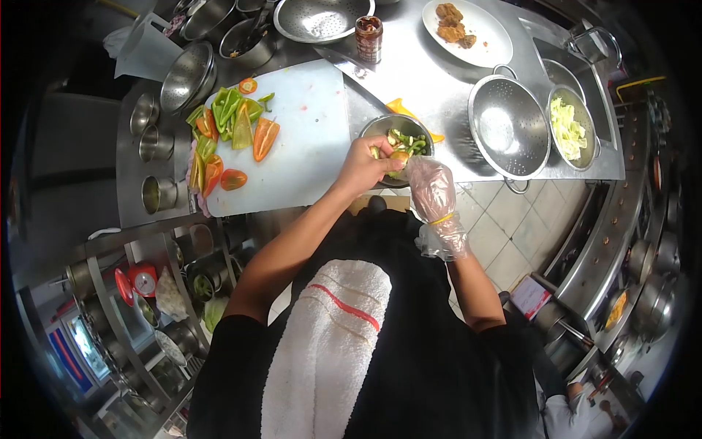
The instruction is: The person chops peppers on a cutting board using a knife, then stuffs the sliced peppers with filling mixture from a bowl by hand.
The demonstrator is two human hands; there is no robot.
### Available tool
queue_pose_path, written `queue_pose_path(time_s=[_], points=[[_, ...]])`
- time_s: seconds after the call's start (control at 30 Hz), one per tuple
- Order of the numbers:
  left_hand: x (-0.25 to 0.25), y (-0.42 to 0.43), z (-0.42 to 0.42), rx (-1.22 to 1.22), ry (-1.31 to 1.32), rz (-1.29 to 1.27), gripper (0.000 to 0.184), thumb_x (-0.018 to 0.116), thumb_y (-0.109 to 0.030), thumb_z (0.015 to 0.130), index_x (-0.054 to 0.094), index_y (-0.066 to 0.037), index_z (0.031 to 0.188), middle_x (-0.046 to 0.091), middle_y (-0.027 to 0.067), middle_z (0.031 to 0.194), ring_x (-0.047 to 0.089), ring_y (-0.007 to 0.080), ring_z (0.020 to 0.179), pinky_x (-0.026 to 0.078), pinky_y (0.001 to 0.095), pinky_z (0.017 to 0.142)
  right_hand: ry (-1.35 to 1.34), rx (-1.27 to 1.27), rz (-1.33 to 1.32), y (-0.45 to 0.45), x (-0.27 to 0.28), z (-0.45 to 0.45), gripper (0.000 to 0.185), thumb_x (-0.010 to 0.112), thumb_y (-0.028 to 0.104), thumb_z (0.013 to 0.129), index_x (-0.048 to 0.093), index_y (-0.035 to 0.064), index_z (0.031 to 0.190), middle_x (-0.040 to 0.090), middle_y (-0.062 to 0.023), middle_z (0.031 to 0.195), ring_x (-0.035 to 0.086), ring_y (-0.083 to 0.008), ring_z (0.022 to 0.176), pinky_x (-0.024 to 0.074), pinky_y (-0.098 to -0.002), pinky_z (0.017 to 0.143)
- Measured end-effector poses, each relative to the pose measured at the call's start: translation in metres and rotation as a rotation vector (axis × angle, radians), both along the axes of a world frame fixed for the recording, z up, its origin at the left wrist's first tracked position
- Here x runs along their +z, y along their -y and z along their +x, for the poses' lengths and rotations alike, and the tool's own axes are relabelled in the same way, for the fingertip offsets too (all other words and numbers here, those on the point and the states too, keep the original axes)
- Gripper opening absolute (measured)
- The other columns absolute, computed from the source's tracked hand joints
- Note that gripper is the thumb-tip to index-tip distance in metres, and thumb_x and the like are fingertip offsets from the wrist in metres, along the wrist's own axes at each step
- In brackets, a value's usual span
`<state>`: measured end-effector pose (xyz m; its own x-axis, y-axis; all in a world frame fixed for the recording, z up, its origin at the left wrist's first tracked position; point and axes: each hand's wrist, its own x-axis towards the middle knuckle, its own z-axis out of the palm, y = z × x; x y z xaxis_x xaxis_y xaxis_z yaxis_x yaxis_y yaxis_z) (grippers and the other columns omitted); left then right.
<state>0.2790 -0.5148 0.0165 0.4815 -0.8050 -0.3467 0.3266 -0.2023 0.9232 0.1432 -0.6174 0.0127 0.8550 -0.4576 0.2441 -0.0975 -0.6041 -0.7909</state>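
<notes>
My bare left hand [365,164] reaches over a metal bowl [427,135] at the counter's front edge, its fingers pinching a piece of bell pepper [398,156]. My right hand [431,184], in a clear plastic glove with a yellow band at the wrist, is closed against the same piece from the right; its fingertips are partly hidden. Inside the bowl lie green pepper cores and trimmings [415,145]. Left of the bowl, a white cutting board [303,132] carries cut green and orange bell pepper pieces [241,128].
A knife [358,73] lies behind the board near a jar of red sauce [369,40]. Yellow pieces [402,110] rest behind the bowl. To the right stand an empty colander [508,128] and one with chopped cabbage [570,132]. A plate [497,51] holds browned food.
</notes>
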Motion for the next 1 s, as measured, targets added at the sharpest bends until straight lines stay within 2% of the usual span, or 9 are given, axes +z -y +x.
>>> queue_pose_path(time_s=[0.27,0.5,0.57,0.6,0.67,0.7,0.87,0.93,1.0], points=[[-0.004,0.012,-0.008,0.152,0.524,-0.041,0.014,0.073,0.002,0.074,0.060,0.001,0.073,0.055,0.0012,0.061,0.049,0.0080,0.054,0.039,0.0241,0.050,-0.047,-0.144,-0.506,0.002,0.002,0.014,0.016,0.058,0.011,0.082,0.051,0.0073,0.068,0.053,-0.0121,0.059,0.057,-0.0323,0.054,0.0434,-0.0431,0.049],[0.001,0.021,-0.001,0.229,0.701,0.023,0.014,0.071,0.000,0.077,0.058,0.001,0.073,0.063,0.0065,0.074,0.055,0.0123,0.058,0.041,0.0281,0.051,-0.174,-0.222,-0.488,-0.003,0.000,0.031,0.017,0.060,0.018,0.082,0.056,0.0068,0.070,0.056,-0.0117,0.057,0.060,-0.0317,0.056,0.0473,-0.0431,0.054],[0.005,0.014,0.013,0.251,0.110,0.080,0.010,0.064,-0.007,0.086,0.058,-0.001,0.083,0.066,0.0096,0.088,0.058,0.0154,0.062,0.045,0.0263,0.053,-0.220,-0.260,-0.463,0.002,-0.001,0.033,0.017,0.061,0.019,0.082,0.057,0.0058,0.073,0.058,-0.0127,0.059,0.061,-0.0325,0.058,0.0479,-0.0444,0.058],[0.004,0.005,0.022,0.265,0.109,0.084,0.010,0.064,-0.007,0.086,0.058,-0.001,0.083,0.066,0.0096,0.088,0.058,0.0154,0.062,0.045,0.0263,0.053,-0.268,-0.293,-0.430,0.003,-0.001,0.033,0.017,0.062,0.020,0.081,0.059,0.0048,0.075,0.059,-0.0137,0.061,0.061,-0.0333,0.061,0.0484,-0.0457,0.062],[0.003,-0.015,0.040,0.103,-0.458,-0.039,0.013,0.054,-0.018,0.095,0.056,-0.007,0.102,0.064,0.0083,0.099,0.057,0.0130,0.072,0.044,0.0260,0.057,-0.402,-0.178,-0.417,0.011,0.018,0.031,0.020,0.065,0.022,0.080,0.062,0.0031,0.082,0.064,-0.0190,0.084,0.061,-0.0369,0.081,0.0475,-0.0475,0.071],[0.008,-0.024,0.043,0.100,-0.460,-0.033,0.023,0.048,-0.023,0.096,0.055,-0.009,0.113,0.064,0.0100,0.105,0.060,0.0167,0.085,0.047,0.0290,0.065,-0.329,-0.200,-0.454,0.013,0.023,0.029,0.021,0.065,0.023,0.081,0.063,0.0034,0.087,0.064,-0.0190,0.088,0.060,-0.0366,0.085,0.0470,-0.0474,0.075],[0.024,-0.087,0.064,0.215,-0.697,-0.399,0.031,0.050,-0.029,0.093,0.055,-0.008,0.116,0.060,0.0132,0.111,0.058,0.0235,0.097,0.047,0.0365,0.081,-0.208,-0.170,-0.467,0.016,0.038,0.028,0.025,0.065,0.020,0.084,0.066,0.0057,0.105,0.063,-0.0177,0.101,0.056,-0.0337,0.104,0.0414,-0.0452,0.093],[0.028,-0.127,0.078,0.291,-0.670,-0.534,0.030,0.050,-0.031,0.093,0.055,-0.007,0.111,0.059,0.0125,0.108,0.056,0.0246,0.099,0.046,0.0388,0.082,-0.218,-0.182,-0.244,0.022,0.042,0.023,0.031,0.065,0.023,0.086,0.066,0.0014,0.108,0.063,-0.0178,0.110,0.057,-0.0321,0.106,0.0434,-0.0416,0.093],[0.033,-0.190,0.101,0.536,-0.610,-0.595,0.022,0.054,-0.027,0.091,0.055,-0.010,0.105,0.059,0.0088,0.097,0.058,0.0245,0.092,0.046,0.0400,0.081,-0.139,-0.106,-0.289,0.022,0.040,0.027,0.026,0.065,0.015,0.085,0.066,-0.0006,0.106,0.065,-0.0173,0.104,0.061,-0.0315,0.097,0.0479,-0.0393,0.086]])
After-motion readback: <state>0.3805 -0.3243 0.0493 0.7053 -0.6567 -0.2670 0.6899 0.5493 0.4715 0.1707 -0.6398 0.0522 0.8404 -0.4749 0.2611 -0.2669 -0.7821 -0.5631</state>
